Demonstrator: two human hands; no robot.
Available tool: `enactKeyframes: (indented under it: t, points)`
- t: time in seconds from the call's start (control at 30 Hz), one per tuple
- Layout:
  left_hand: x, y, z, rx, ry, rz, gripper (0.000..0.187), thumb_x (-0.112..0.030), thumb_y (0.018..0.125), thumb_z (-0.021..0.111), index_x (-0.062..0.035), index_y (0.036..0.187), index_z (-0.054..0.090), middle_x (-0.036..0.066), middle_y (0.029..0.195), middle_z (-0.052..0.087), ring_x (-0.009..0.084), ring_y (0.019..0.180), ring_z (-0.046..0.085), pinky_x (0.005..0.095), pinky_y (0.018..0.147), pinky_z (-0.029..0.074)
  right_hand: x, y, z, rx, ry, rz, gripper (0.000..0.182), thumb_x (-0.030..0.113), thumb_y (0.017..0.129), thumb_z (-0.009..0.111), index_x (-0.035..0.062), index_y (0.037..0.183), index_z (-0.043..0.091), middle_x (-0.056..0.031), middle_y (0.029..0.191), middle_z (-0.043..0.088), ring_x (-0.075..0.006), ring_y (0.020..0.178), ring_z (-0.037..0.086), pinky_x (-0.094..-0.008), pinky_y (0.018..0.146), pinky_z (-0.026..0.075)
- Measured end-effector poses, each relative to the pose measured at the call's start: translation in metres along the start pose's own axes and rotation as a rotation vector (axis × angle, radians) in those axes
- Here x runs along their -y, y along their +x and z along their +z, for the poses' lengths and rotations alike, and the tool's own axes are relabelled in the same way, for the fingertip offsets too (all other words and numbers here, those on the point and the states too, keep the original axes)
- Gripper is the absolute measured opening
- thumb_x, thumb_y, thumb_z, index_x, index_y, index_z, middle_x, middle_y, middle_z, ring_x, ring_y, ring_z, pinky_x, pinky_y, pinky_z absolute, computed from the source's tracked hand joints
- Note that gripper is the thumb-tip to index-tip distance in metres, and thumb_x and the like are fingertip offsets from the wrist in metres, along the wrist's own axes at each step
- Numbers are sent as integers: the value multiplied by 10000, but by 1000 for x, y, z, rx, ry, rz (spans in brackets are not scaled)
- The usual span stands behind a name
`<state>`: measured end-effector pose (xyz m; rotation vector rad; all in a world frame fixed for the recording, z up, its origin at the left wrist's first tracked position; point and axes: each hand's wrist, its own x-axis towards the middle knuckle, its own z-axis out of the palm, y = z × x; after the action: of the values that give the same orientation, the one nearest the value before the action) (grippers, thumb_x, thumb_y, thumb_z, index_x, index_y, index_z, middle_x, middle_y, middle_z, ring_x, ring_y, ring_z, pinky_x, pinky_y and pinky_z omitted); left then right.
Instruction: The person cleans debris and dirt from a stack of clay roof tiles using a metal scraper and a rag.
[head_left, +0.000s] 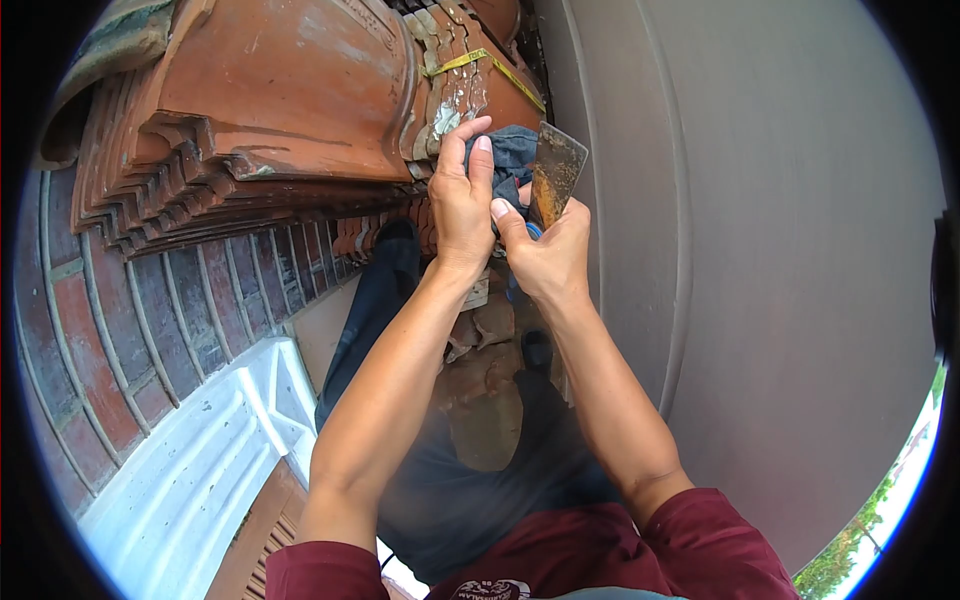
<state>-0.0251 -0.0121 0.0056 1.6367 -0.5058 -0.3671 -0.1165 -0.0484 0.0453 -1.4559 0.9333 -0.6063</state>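
Observation:
Near the top centre, my right hand point(552, 245) is closed round the handle of a scraper, whose broad, stained metal blade point(558, 168) points up. A bit of blue handle shows beside my thumb. Against it, my left hand point(465, 205) holds a dark grey cloth point(510, 155), its fingers partly curled behind the cloth and the index finger raised. The cloth is bunched between both hands, touching the blade's left side. My fingers behind the cloth are mostly hidden.
Stacked orange roof tiles point(290, 90) fill the upper left, a yellow tape point(480, 58) across some. A brick wall point(90, 330) and white corrugated sheet point(200, 470) lie left. A grey wall point(780, 250) rises right. Tile pieces point(480, 375) lie between my legs.

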Motion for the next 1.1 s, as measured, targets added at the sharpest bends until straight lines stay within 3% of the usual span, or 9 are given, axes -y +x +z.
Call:
enactKeyframes:
  t: [0.1, 0.2, 0.3, 0.4, 0.77, 0.87, 0.97, 1.1]
  points:
    - [0, 0, 0, 6, 12, 19, 274, -197, 1056, 524, -36, 1262, 605, 113, 1157, 686, 182, 1026, 622, 331, 924, 483, 0, 0, -1, -5, -9, -7, 68, 24, 845, 705, -29, 847, 663, -68, 732, 668, -106, 666, 583, -288, 645, 486]
    - [-4, -2, 1, 14, -41, -64, 248, -182, 1051, 533, -35, 1231, 619, 69, 1200, 649, 143, 1134, 561, 303, 1024, 408, -5, -1, -1, -17, -19, -23, 83, 32, 842, 711, -28, 856, 656, -68, 730, 665, -103, 669, 579, -284, 641, 484]
    - [-3, -2, 2, 13, -70, -96, 251, -185, 1051, 534, -32, 1230, 618, 71, 1201, 649, 149, 1139, 561, 304, 1029, 404, -8, -1, -1, -17, -20, -12, 97, 40, 840, 717, -27, 856, 648, -67, 733, 662, -101, 676, 576, -281, 640, 481]
    - [2, -1, 2, -10, -33, -25, 271, -199, 1057, 525, -30, 1254, 605, 92, 1121, 675, 151, 988, 599, 313, 913, 480, -10, -1, 0, -23, -11, -17, 104, 42, 838, 721, -27, 854, 644, -66, 742, 662, -99, 685, 574, -280, 641, 480]
    - [3, 0, 4, 14, -53, -57, 284, -213, 1059, 523, -30, 1263, 596, 103, 1183, 662, 169, 1079, 587, 324, 981, 449, -12, 0, -1, -7, 109, 134, 122, 45, 838, 732, -35, 882, 650, -62, 777, 672, -105, 742, 589, -288, 710, 498]
    - [9, 3, 3, 29, -132, -132, 296, -223, 1062, 517, -26, 1270, 589, 104, 1190, 657, 172, 1094, 579, 323, 993, 440, -12, 1, -3, 0, 159, 159, 138, 54, 851, 746, -26, 900, 645, -64, 772, 667, -98, 683, 594, -269, 631, 496]
    - [7, 3, 4, 41, -179, -171, 313, -239, 1067, 505, -25, 1283, 579, 107, 1193, 649, 174, 1087, 575, 323, 993, 437, 0, 5, -6, 36, 409, 322, 195, 32, 869, 760, 8, 963, 591, -30, 664, 598, -98, 481, 529, -240, 427, 402]
    - [2, 3, 5, 73, -173, -201, 331, -258, 1076, 485, -25, 1296, 567, 107, 1198, 637, 175, 1075, 569, 318, 991, 434, 2, 7, -15, 63, 420, 298, 169, 43, 869, 766, 11, 941, 616, -43, 694, 624, -108, 519, 557, -243, 439, 417]
